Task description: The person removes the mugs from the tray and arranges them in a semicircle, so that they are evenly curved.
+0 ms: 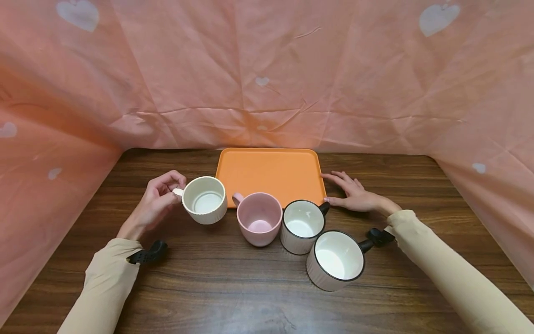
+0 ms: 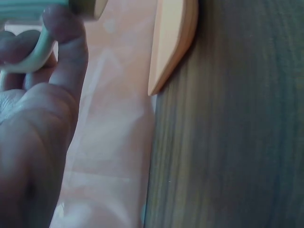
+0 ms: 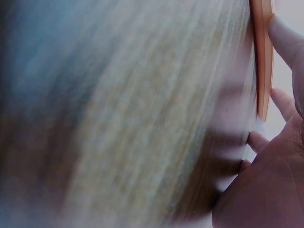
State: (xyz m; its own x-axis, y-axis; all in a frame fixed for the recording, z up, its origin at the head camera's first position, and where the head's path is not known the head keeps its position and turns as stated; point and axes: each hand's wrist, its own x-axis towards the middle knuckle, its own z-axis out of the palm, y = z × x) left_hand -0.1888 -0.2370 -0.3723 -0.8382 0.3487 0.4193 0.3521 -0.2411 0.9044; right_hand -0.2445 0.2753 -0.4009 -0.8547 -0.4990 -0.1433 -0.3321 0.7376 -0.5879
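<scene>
My left hand (image 1: 160, 197) grips a cream ribbed mug (image 1: 208, 215) by its handle, with fingers curled through the loop in the left wrist view. The mug is tilted a little toward me and overlaps the near left corner of an orange tray (image 1: 267, 171). Spread fingers of my right hand (image 1: 354, 192) touch the tray's right edge with thumb and fingertip. A pink mug (image 1: 259, 237) stands by the tray's near edge, its handle overlapping the tray. Right of it is a white mug with a black rim (image 1: 294, 243), its black handle close to my right thumb.
A second black-rimmed white mug (image 1: 327, 278) stands nearer to me, its handle pointing right toward the black camera (image 1: 379, 236) on my right wrist. Pink cloth (image 1: 267, 97) with white hearts walls the back and sides of the dark wooden table (image 1: 200, 287).
</scene>
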